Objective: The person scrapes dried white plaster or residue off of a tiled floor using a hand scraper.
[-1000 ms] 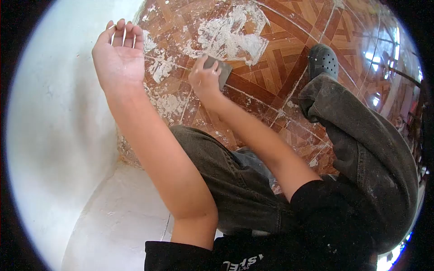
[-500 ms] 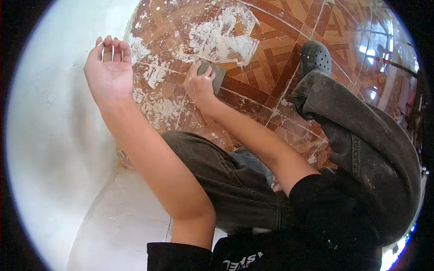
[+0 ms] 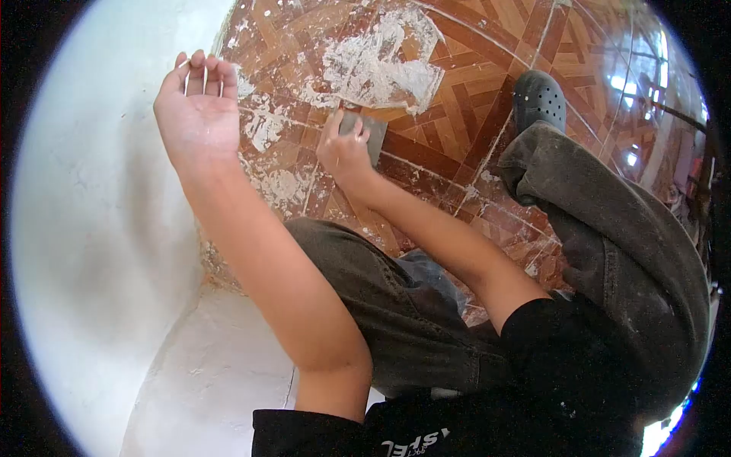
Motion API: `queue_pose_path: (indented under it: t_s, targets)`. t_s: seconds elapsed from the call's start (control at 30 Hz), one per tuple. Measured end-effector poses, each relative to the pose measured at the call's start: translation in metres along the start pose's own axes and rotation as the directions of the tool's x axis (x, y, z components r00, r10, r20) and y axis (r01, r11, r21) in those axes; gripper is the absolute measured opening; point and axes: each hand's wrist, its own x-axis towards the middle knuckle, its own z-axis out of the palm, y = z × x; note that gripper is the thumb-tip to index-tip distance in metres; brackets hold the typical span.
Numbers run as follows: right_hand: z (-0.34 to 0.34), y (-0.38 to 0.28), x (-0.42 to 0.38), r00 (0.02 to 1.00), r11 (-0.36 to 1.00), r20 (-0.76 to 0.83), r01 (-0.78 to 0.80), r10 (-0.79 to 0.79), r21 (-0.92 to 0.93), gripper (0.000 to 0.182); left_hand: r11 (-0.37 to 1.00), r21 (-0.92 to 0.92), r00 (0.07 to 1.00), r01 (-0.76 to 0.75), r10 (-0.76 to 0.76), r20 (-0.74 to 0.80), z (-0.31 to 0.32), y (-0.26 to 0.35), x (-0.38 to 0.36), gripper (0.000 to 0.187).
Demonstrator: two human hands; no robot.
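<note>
Head view: a person's right hand, upper centre of the frame, has its fingers closed around a flat grey tool, which lies at the tiled floor just below a broad smear of white residue; the fingers cover part of the tool. Upper left, the left hand is raised palm-up and bare, its fingers loosely curled, beside a pale wall; whether it touches the wall, one cannot tell. Smaller white flecks dot the wood-patterned tiles between the hands; a grey clog stands upper right, well apart from the tool; dark trousers fill the right and centre, hiding floor below the right forearm; a bluish item at centre, partly covered, is too obscured to identify.
</note>
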Motion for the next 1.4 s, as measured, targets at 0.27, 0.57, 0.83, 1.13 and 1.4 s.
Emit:
queue_pose_path:
  t_s: [0.27, 0.57, 0.83, 1.13, 1.4]
  targets:
    - [-0.005, 0.002, -0.006, 0.999, 1.0, 0.039, 0.011, -0.011, 0.009, 0.044, 1.0, -0.002, 1.0, 0.018, -0.018, 0.007, 0.004, -0.004, 0.002, 0.024]
    - [-0.015, 0.006, -0.002, 0.989, 1.0, 0.15, 0.008, -0.009, 0.006, 0.048, 1.0, 0.011, 1.0, 0.018, -0.018, 0.004, 0.003, -0.003, 0.0, 0.024]
    - [-0.009, 0.001, -0.008, 0.994, 0.999, 0.098, -0.04, 0.037, 0.023, 0.047, 1.0, 0.003, 1.0, 0.022, -0.022, 0.012, 0.002, 0.002, -0.005, 0.024]
    - [0.0, 0.011, -0.002, 0.999, 0.996, -0.016, 0.048, -0.05, -0.072, 0.044, 1.0, -0.002, 1.0, 0.014, -0.014, 0.02, -0.008, 0.008, -0.007, 0.023]
    - [0.01, 0.028, 0.002, 0.991, 0.991, -0.041, 0.132, -0.131, 0.016, 0.046, 1.0, -0.022, 1.0, 0.022, -0.021, 0.022, -0.008, 0.01, -0.01, 0.024]
